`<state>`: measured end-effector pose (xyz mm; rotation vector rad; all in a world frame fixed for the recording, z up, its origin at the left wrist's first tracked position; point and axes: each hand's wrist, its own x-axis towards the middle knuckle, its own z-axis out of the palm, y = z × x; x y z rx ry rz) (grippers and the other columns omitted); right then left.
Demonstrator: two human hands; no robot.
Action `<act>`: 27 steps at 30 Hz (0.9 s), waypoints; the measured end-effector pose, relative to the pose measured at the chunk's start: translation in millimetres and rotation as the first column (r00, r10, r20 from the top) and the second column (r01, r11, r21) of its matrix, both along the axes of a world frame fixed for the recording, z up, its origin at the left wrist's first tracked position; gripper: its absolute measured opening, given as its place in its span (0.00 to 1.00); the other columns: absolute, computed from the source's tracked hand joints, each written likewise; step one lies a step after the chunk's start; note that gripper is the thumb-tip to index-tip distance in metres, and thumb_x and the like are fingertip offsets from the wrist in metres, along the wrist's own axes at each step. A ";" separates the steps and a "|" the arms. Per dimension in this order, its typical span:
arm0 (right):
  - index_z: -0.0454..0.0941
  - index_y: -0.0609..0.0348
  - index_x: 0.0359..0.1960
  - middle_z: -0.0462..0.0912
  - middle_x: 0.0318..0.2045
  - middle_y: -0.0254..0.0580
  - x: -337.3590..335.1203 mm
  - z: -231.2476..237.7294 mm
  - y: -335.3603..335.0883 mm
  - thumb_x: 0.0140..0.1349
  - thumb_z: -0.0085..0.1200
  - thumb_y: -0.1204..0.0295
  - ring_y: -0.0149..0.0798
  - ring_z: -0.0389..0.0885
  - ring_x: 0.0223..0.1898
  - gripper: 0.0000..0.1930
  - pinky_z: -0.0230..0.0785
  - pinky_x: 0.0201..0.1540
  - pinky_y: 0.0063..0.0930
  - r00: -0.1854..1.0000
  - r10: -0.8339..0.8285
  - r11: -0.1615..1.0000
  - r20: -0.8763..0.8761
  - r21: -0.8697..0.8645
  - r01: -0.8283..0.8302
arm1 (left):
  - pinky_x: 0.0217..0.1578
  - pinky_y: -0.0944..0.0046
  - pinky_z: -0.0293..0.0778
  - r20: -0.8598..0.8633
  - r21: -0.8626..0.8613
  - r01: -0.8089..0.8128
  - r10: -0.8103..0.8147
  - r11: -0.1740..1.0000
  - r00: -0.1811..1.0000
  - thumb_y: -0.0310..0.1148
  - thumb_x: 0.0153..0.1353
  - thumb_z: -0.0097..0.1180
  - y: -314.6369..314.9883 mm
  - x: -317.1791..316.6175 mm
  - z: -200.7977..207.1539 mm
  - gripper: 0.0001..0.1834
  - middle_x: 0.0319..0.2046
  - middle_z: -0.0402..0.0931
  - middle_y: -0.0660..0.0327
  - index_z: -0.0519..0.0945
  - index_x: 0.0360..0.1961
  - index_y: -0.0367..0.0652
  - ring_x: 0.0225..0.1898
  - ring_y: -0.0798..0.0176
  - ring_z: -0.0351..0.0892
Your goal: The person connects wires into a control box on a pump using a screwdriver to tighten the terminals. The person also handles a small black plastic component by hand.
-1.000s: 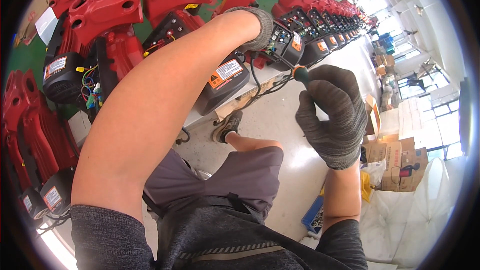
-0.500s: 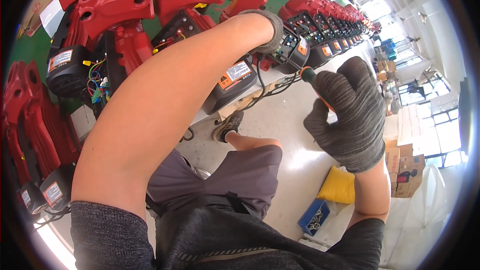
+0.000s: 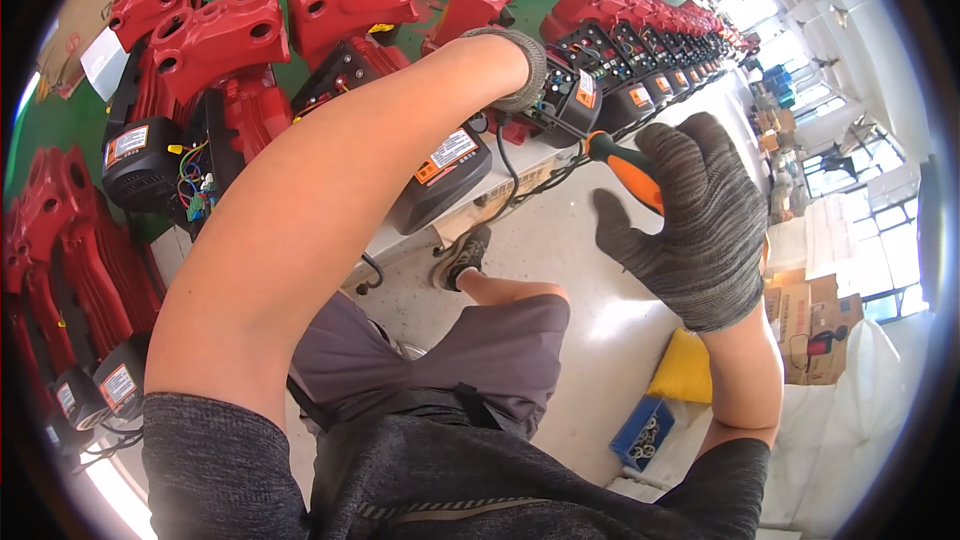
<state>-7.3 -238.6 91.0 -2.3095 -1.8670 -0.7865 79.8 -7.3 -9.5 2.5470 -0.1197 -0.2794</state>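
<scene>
My right hand (image 3: 700,225), in a dark grey knit glove, holds a screwdriver (image 3: 632,175) with an orange and dark green handle. Its thumb stands off from the handle, so the hold looks loose. The shaft points up and left to the open wiring box of a red and black pump motor (image 3: 572,105). My left hand (image 3: 522,70), gloved too, reaches to the same motor from the left. Its fingers are hidden behind the wrist and glove cuff, so what they touch cannot be seen. Coloured wires and small parts show inside the box.
Several similar red pumps (image 3: 225,35) stand on the bench at left, and a long row (image 3: 640,30) runs off to the far right. Black cables (image 3: 512,175) hang over the bench edge. A blue bin (image 3: 642,433) of metal parts and a yellow bag (image 3: 683,368) lie at lower right.
My right thumb and fingers have opened away from the screwdriver handle, and more of its orange side shows. My left hand keeps its place at the motor; the whole view has shifted slightly.
</scene>
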 end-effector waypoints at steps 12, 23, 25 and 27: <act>0.78 0.59 0.46 0.76 0.37 0.49 4.5 -11.1 -6.5 0.45 0.72 0.77 0.50 0.80 0.33 0.23 0.75 0.34 0.40 0.992 0.122 0.992 -0.012 0.015 -0.122 | 0.33 0.55 0.82 0.034 -0.028 0.049 -0.048 0.998 0.998 0.32 0.64 0.61 -1.5 -10.9 9.0 0.13 0.39 0.87 0.53 0.87 0.49 0.46 0.34 0.55 0.86; 0.78 0.60 0.43 0.78 0.28 0.46 3.3 -11.8 -9.9 0.50 0.71 0.76 0.48 0.80 0.29 0.19 0.73 0.30 0.39 0.997 0.002 0.999 -0.074 0.037 0.001 | 0.42 0.53 0.81 0.094 0.381 -0.109 0.079 0.918 0.992 0.37 0.60 0.62 8.6 15.6 -22.0 0.17 0.43 0.87 0.53 0.87 0.49 0.44 0.39 0.53 0.86; 0.78 0.60 0.43 0.77 0.28 0.44 2.2 -11.9 -8.9 0.50 0.71 0.77 0.47 0.79 0.28 0.19 0.72 0.29 0.39 0.998 0.020 0.999 -0.067 0.031 -0.018 | 0.44 0.53 0.81 0.126 0.454 -0.116 0.065 0.883 0.990 0.38 0.60 0.62 7.4 19.0 -28.4 0.18 0.44 0.87 0.53 0.87 0.49 0.43 0.39 0.53 0.86; 0.78 0.60 0.42 0.74 0.29 0.43 3.1 -13.3 -10.0 0.48 0.69 0.80 0.46 0.77 0.28 0.19 0.71 0.28 0.38 0.990 0.073 0.997 -0.120 0.015 -0.071 | 0.43 0.53 0.81 0.124 0.381 -0.077 0.032 0.921 0.992 0.38 0.59 0.63 0.0 5.6 -14.4 0.18 0.43 0.87 0.52 0.87 0.49 0.43 0.39 0.53 0.86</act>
